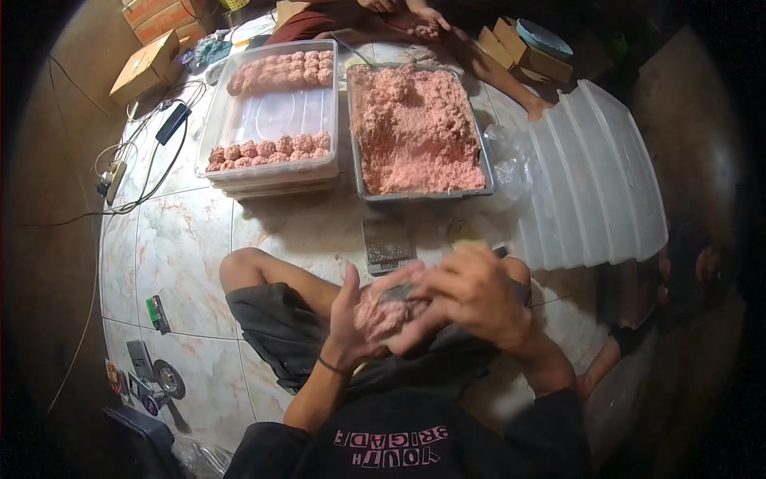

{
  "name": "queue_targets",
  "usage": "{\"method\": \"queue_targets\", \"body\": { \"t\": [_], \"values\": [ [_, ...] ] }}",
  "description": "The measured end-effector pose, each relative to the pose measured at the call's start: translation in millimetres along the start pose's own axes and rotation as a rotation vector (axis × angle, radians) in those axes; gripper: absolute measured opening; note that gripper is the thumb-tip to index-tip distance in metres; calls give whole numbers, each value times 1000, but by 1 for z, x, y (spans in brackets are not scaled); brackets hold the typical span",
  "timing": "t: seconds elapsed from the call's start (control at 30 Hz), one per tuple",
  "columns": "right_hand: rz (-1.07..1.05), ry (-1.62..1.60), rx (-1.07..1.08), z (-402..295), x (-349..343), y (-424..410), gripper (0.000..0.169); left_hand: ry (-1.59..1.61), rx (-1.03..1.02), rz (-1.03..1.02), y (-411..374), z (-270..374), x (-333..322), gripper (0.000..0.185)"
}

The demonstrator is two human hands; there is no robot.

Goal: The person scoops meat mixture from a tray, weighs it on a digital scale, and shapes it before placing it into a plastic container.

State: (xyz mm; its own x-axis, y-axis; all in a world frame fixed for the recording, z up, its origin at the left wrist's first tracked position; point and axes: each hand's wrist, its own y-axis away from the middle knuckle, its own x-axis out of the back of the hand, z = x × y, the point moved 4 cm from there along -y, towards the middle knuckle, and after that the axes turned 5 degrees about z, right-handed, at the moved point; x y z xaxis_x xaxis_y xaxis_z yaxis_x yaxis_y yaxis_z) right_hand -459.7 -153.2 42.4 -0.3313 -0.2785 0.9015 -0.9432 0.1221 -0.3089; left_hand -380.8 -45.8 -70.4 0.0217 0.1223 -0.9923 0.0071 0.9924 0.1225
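Observation:
My left hand [353, 308], palm up above my lap, cradles a lump of pink minced mixture [383, 317]. My right hand [479, 293] is blurred, its fingers curled over the far side of the lump. A dark grey patch shows between the hands; what it is cannot be told. Beyond them, a rectangular tub [488, 188] is heaped with the same pink mixture. To its left, a clear plastic box [269, 117] has rows of round pink balls [284, 145] at its near end and more balls [311, 66] at its far end.
A small digital scale [388, 242] lies on the tiled floor between me and the tub. Nested translucent plastic boxes or lids [592, 179] stand at right beside a clear bag [508, 158]. Cables and a power strip [115, 182] lie left. Another person's hand [431, 18] holds pink mixture opposite.

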Motion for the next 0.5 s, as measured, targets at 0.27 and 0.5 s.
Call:
{"method": "queue_targets", "body": {
  "t": [0.27,0.5],
  "values": [
    [-16,-19,-291,-20,-23,42,11,244,-224,55,-6,6,22,79],
    [170,-1003,-865,0,-110,93,28,236,-326,241,-6,-6,23,77]
  ]
}}
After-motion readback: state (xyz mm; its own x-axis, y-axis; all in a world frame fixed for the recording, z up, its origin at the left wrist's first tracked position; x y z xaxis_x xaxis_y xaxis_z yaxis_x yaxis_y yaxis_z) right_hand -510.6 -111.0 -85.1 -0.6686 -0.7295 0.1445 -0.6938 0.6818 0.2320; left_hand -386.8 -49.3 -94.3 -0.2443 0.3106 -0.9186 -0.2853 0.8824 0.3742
